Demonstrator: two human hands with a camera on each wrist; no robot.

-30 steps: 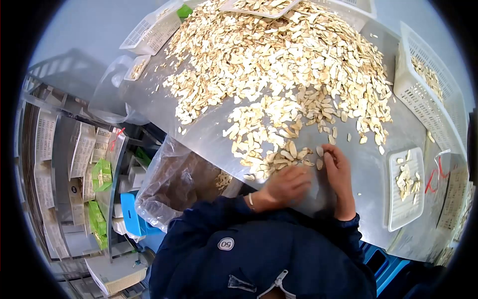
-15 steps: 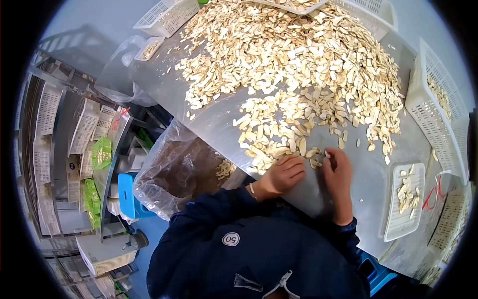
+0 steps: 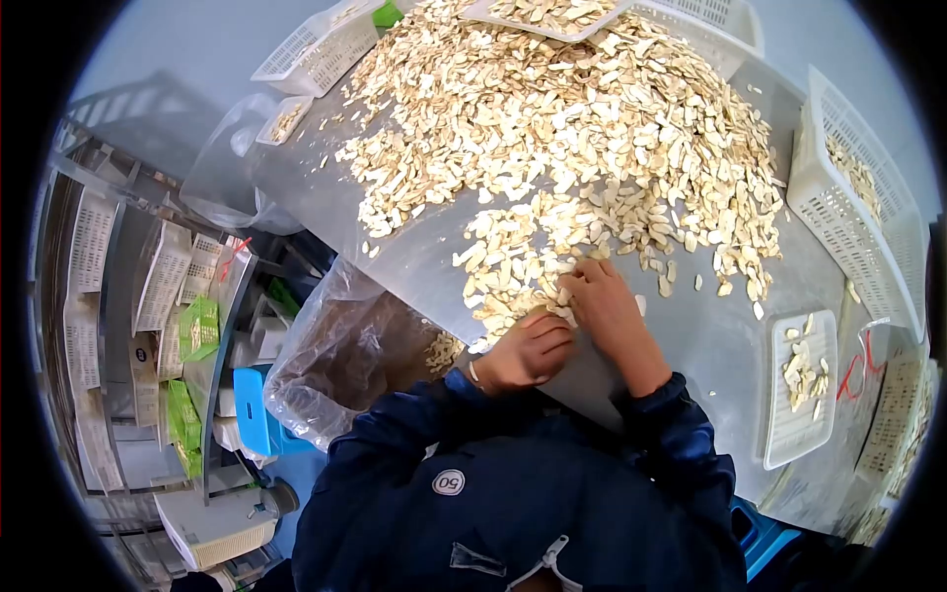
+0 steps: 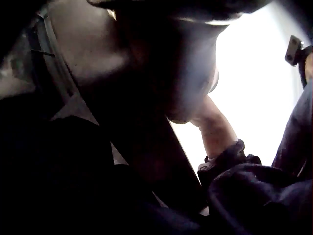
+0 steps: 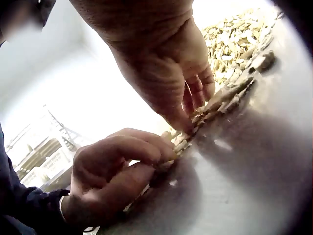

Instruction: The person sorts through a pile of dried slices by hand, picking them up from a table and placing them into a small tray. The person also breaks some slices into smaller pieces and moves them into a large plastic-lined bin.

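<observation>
Pale, flat slices with brownish edges, like a dried root or mushroom, lie heaped in a pile (image 3: 552, 118) on the metal table. A looser patch of slices (image 3: 513, 252) spreads in front of it. My left hand (image 3: 528, 352), with a white band at the wrist, is at the near edge of this patch; its thumb and forefinger pinch a slice in the right wrist view. My right hand (image 3: 607, 306) reaches over the patch, fingers pointing down among the slices; I cannot tell whether it grips one. The left wrist view is mostly dark.
A white tray (image 3: 772, 414) with some slices lies at the right, below a tall perforated basket (image 3: 838, 237). More baskets stand along the back. Left of the table's edge is a plastic-lined bin (image 3: 306, 395), then shelving with white and green baskets (image 3: 200, 331).
My right hand has moved left and forward from the bare metal onto the slices. The left hand has shifted slightly left. The head view has swayed a little.
</observation>
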